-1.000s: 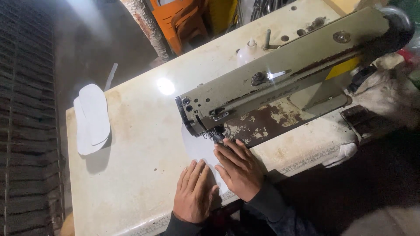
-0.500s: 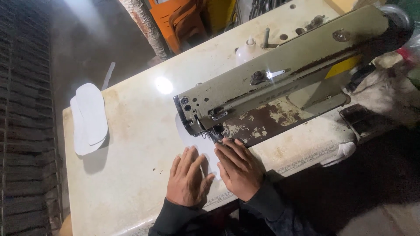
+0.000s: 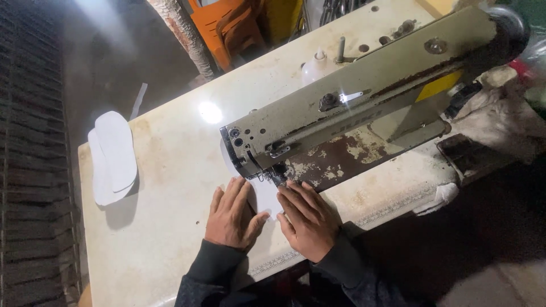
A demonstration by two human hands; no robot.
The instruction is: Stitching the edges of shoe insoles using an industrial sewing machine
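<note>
My left hand [image 3: 232, 215] and my right hand [image 3: 308, 220] lie flat, fingers spread, on a white insole-shaped piece [image 3: 263, 195] that sits under the needle area [image 3: 277, 174] of an old beige sewing machine [image 3: 364, 102]. The piece shows only between the two hands and beside the machine head; the rest is covered. Both hands press it against the worn cream table [image 3: 170, 227]. The right fingertips reach close to the presser foot.
A stack of white insole pieces [image 3: 112, 157] lies at the table's left edge. A white cloth [image 3: 500, 113] is bunched at the machine's right end. An orange object [image 3: 239, 28] stands behind the table. Dark floor lies to the left and right.
My left hand has slid up and to the left, level with the right one beside the needle. The white piece has shifted a little under the machine head.
</note>
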